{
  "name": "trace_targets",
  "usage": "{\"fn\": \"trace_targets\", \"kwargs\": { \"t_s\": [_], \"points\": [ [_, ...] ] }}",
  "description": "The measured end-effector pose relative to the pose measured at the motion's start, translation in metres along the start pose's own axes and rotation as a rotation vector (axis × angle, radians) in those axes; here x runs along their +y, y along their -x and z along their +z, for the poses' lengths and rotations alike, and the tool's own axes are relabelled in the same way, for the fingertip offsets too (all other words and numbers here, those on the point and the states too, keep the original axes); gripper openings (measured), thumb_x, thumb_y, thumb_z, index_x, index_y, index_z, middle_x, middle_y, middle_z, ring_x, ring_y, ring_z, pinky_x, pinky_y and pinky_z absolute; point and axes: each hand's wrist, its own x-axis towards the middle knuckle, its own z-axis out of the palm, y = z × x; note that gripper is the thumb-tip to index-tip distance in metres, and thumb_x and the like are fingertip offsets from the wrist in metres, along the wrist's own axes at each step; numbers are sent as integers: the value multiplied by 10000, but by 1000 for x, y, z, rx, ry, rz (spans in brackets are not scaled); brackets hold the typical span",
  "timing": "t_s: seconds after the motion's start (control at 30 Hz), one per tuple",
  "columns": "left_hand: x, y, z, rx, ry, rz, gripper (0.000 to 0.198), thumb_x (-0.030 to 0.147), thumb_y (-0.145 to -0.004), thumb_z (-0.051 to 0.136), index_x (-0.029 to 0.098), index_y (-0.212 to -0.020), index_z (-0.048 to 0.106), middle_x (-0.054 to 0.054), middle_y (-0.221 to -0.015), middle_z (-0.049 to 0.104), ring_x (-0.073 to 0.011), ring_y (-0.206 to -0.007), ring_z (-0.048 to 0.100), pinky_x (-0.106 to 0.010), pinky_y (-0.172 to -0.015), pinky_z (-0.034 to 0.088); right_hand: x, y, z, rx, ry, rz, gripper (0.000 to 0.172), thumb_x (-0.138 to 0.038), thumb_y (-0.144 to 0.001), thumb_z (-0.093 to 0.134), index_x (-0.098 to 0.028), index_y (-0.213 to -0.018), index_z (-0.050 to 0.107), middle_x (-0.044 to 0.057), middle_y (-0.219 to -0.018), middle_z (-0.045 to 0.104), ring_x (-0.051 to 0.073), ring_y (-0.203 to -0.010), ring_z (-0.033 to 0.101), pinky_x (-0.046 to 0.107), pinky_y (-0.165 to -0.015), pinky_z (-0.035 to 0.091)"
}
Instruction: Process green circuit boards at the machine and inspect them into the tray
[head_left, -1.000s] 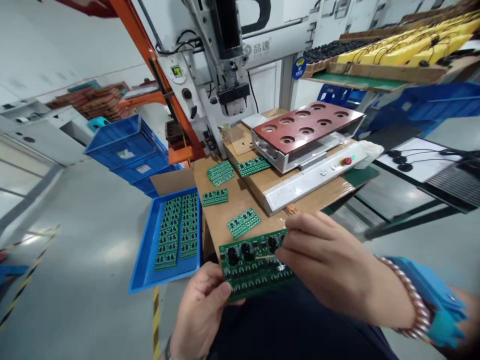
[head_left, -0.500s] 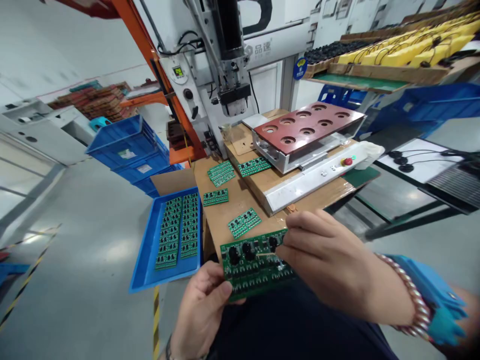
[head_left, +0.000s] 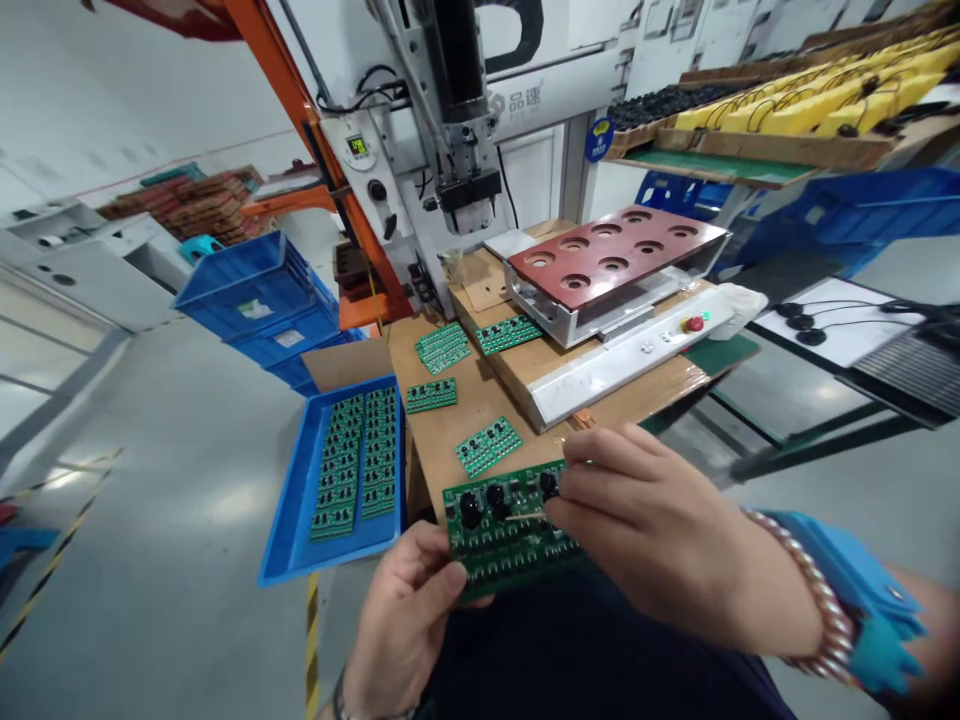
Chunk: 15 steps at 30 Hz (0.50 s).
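Observation:
A green circuit board (head_left: 495, 565) with black round components is tilted toward me, its left end gripped between the thumb and fingers of my left hand (head_left: 412, 610). Over the board's right part, my right hand (head_left: 637, 530) pinches a thin pale stick (head_left: 523, 517), which looks like a toothpick. The stick's tip points left and lies close to a black component (head_left: 497, 500); whether it touches I cannot tell. My right fingers hide the board's right end. Just beyond it, another circuit board (head_left: 489, 446) lies on the brown table (head_left: 439, 440).
More boards (head_left: 442, 348) lie farther back on the table. A blue tray (head_left: 289, 530) at the left holds rows of boards. Behind stands a machine with a dark red fixture plate (head_left: 622, 250) and a white control panel (head_left: 592, 370) with a red button. Blue crates (head_left: 247, 300) are stacked at left.
My right hand has shifted slightly left over the board, and the stick's tip has moved a little left and down. My left hand keeps its hold with hardly any movement.

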Motion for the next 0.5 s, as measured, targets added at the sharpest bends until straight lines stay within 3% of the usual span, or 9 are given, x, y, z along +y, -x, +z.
{"fn": "trace_targets", "kwargs": {
  "t_s": [0.5],
  "points": [
    [-1,0,-1,-23,1,-3,196,206,-551,823,183,-655,658,26,-582,660,-120,-509,602,-208,-479,503,3,2,1,11,-10,43,66,-145,-816,503,-164,-788,560,44,-774,543,198,-839,405,349,-721,304]
  ]
}}
